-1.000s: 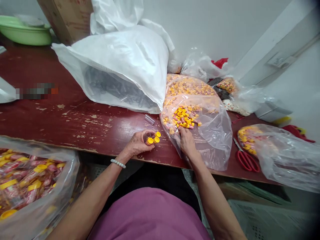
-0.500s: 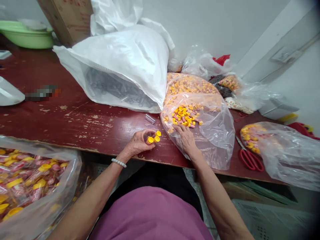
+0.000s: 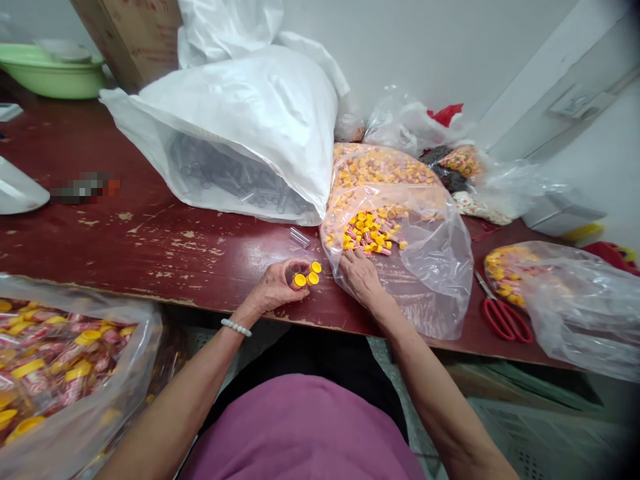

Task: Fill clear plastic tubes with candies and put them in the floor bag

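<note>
My left hand [image 3: 274, 288] is closed around clear plastic tubes with yellow caps [image 3: 307, 274] facing up, just above the table's front part. A clear empty tube [image 3: 299, 237] lies on the table beyond it. My right hand [image 3: 361, 275] is at the mouth of a clear plastic bag [image 3: 430, 287]. Its fingers are bent together at the near edge of a pile of small yellow-capped pieces with red-and-white wrapping [image 3: 373, 233]. The fingertips are hidden, so what they pinch does not show.
A white sack [image 3: 260, 100] of clear tubes lies open behind. Red-handled scissors [image 3: 506, 321] and another clear bag [image 3: 575, 320] lie at right. A large bag of filled yellow-capped tubes [image 3: 55, 360] stands low at left. A green basin [image 3: 55, 73] is at back left.
My right hand has drawn slightly left, and its fingers have bent in at the pile's edge. My left hand keeps its hold on the tubes, nearly unmoved.
</note>
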{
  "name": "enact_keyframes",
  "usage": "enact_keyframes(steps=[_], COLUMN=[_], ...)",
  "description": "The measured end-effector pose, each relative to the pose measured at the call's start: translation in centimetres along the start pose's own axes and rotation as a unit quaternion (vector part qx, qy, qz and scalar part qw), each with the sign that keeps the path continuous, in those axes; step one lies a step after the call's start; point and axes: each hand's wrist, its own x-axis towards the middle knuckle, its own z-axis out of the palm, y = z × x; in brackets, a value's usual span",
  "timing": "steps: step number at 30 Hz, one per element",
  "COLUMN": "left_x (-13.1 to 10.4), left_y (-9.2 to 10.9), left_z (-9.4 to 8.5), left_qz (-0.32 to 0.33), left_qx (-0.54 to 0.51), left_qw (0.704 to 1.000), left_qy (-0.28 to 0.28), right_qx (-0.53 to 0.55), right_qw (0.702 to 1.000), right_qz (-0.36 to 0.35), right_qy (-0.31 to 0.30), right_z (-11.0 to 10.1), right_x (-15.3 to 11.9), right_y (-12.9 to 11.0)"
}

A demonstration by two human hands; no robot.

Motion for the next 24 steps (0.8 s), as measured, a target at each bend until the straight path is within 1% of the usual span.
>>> enact_keyframes(steps=[2, 4, 6, 7, 8, 9, 11, 12, 13, 14, 15, 16, 19, 21, 23, 24], left_x=[0.0, 0.0, 0.0, 0.1, 0.1, 0.0, 0.0, 0.0, 0.0, -0.1, -0.1, -0.1, 0.0, 0.0, 0.0, 0.0], left_y=[0.0, -0.1, -0.2, -0.2, -0.3, -0.3, -0.1, 0.0, 0.1, 0.2, 0.4, 0.4, 0.5, 0.6, 0.6, 0.7], left_z=[0.0, 0.0, 0.0, 0.0, 0.1, 0.1, 0.1, 0.0, 0.0, 0.0, 0.0, -0.1, -0.3, -0.4, -0.4, -0.4], left_qz=[0.0, 0.003, 0.006, 0.007, 0.008, 0.009, 0.008, 0.003, -0.005, -0.014, -0.023, -0.028, -0.015, -0.001, 0.0, -0.003], left_qx=[-0.004, -0.004, -0.002, -0.002, -0.005, -0.009, -0.014, -0.016, -0.015, -0.013, -0.01, -0.004, 0.029, 0.052, 0.06, 0.058], left_qw=[1.0, 1.0, 1.0, 1.0, 1.0, 1.0, 1.0, 1.0, 1.0, 1.0, 1.0, 1.0, 0.999, 0.999, 0.998, 0.998], left_qy=[-0.001, 0.0, 0.003, 0.004, 0.003, 0.0, -0.006, -0.008, -0.011, -0.012, -0.013, -0.013, -0.008, -0.011, -0.016, -0.018], right_qx=[0.005, 0.037, 0.104, 0.15, 0.202, 0.256, 0.364, 0.416, 0.462, 0.496, 0.514, 0.513, 0.457, 0.434, 0.433, 0.432], right_qw=[1.0, 0.999, 0.993, 0.985, 0.97, 0.946, 0.873, 0.838, 0.814, 0.803, 0.805, 0.815, 0.859, 0.875, 0.88, 0.879], right_qz=[0.017, 0.029, 0.042, 0.062, 0.094, 0.137, 0.216, 0.229, 0.219, 0.193, 0.159, 0.127, 0.062, 0.029, 0.009, 0.01], right_qy=[-0.006, 0.002, 0.027, 0.055, 0.095, 0.144, 0.241, 0.268, 0.275, 0.267, 0.25, 0.236, 0.224, 0.212, 0.197, 0.2], right_z=[0.2, 0.4, 0.7, 0.8, 0.8, 0.6, -0.2, -0.8, -1.5, -2.2, -2.8, -3.3, -3.9, -3.8, -3.9, -4.0], right_x=[0.0, -0.2, -0.6, -0.8, -1.1, -1.2, -1.5, -1.6, -1.5, -1.4, -1.2, -0.8, 0.5, 1.3, 1.7, 1.7], right_y=[0.3, 1.0, 1.8, 2.2, 2.4, 2.3, 1.5, 0.6, -0.4, -1.6, -2.9, -4.1, -6.5, -7.1, -7.0, -6.8])
